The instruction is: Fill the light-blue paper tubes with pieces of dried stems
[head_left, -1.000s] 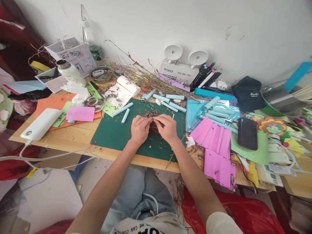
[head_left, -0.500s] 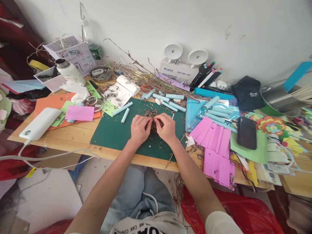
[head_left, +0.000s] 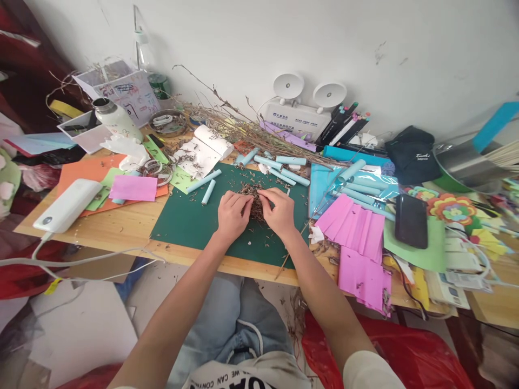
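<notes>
My left hand (head_left: 231, 215) and my right hand (head_left: 279, 213) meet over the middle of a dark green cutting mat (head_left: 182, 221). Both hands have their fingers curled and pinched into a small heap of dry brown plant bits (head_left: 253, 196) that lies between them on the mat. Loose crumbs of the same stuff are scattered over the mat around the hands. Several light blue paper rolls (head_left: 208, 192) lie on the mat beyond the hands.
Pink paper sheets (head_left: 357, 237) and a black phone (head_left: 411, 221) lie to the right. A white power bank (head_left: 67, 206) with a cable sits at the left table edge. Dry branches (head_left: 239, 127), a bottle (head_left: 115, 120), markers and a twin-lamp light (head_left: 298, 111) stand along the wall.
Both hands have stayed in place on the heap. The fingers have shifted slightly, with the right fingertips drawn a little nearer to the left hand.
</notes>
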A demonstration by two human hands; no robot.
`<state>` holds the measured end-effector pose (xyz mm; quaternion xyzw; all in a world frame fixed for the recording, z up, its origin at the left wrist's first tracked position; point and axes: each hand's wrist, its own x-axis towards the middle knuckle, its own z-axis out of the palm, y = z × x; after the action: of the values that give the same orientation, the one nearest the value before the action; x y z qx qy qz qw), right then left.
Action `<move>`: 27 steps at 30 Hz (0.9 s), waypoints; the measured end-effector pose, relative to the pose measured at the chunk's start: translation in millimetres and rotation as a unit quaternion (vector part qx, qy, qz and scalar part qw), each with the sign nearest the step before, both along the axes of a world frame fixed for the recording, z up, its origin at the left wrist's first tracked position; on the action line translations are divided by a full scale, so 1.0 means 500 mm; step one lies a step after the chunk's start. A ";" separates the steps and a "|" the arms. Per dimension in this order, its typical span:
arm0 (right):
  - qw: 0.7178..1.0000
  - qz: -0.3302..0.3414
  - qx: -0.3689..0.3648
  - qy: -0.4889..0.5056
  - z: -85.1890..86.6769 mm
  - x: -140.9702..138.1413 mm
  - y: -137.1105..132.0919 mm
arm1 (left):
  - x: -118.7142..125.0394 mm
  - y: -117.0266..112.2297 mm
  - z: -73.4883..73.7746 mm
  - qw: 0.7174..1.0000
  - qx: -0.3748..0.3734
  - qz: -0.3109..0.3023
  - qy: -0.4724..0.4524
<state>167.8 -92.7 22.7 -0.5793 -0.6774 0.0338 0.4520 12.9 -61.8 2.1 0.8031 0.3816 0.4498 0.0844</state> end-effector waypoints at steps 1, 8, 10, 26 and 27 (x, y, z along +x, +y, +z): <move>1.000 0.009 -0.001 0.010 0.001 -0.001 0.000 | 0.000 0.000 0.000 1.000 0.000 0.001 0.001; 0.999 0.030 -0.015 0.029 0.004 -0.007 0.000 | 0.000 0.001 -0.002 1.000 -0.003 -0.001 0.006; 0.999 0.032 -0.012 0.024 0.003 -0.007 0.000 | 0.001 0.001 -0.003 1.000 -0.007 0.001 0.009; 0.995 -0.069 -0.009 -0.069 0.005 -0.006 -0.004 | 0.001 0.001 -0.006 1.000 -0.007 0.005 0.013; 0.997 -0.050 -0.012 -0.061 0.006 -0.005 -0.004 | 0.001 0.002 -0.007 1.000 -0.009 0.006 0.010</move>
<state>165.3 -94.8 25.6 -0.6190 -0.6732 -0.0164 0.4042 13.6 -61.0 -1.1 0.8046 0.3914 0.4385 0.0847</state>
